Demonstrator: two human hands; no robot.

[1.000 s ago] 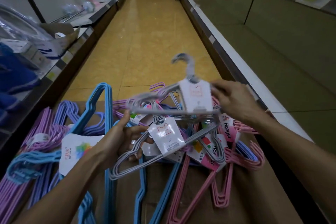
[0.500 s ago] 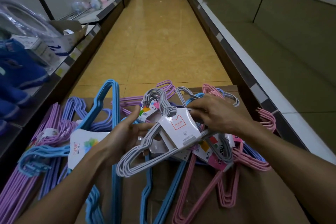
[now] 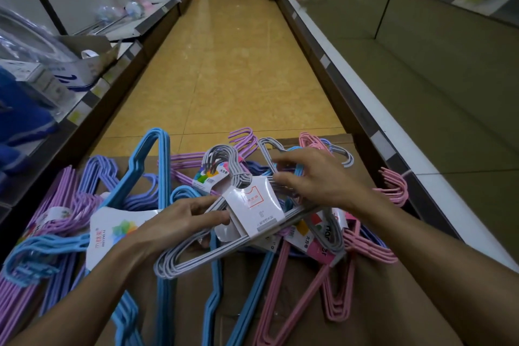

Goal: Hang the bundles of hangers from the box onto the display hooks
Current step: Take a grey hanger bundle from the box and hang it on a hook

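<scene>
The left hand (image 3: 179, 222) pinched the grey hanger bundle (image 3: 224, 233) by its shoulder, probably to keep it steady above the box (image 3: 362, 303). The right hand (image 3: 314, 177), fingers curled, gripped other hangers behind it, perhaps to free them.

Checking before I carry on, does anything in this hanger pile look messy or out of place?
Yes: a pink hanger bundle hangs over the cardboard box's right edge, and the bundles lie crisscrossed. No visible damage.
</scene>
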